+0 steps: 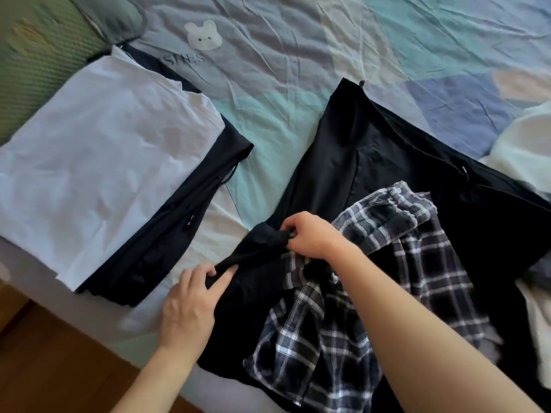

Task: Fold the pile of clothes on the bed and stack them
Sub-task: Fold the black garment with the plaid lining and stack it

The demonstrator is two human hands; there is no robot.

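Head view, both hands' fingers (222, 277) pinching black garment (343, 162), bedsheet (268, 70) lettering blurred

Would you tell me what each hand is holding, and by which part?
Both hands hold a small black garment: the right hand pinches its upper edge, the left hand pinches its lower left end.

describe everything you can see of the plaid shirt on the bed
The plaid shirt is a dark navy or black and white check, in what looks like soft woven cotton. It lies crumpled and unfolded near the bed's front edge, draped over a large black garment. A white button shows on its bunched upper part. The right forearm crosses above it, and the right hand and left hand grip a small black piece at its left edge.
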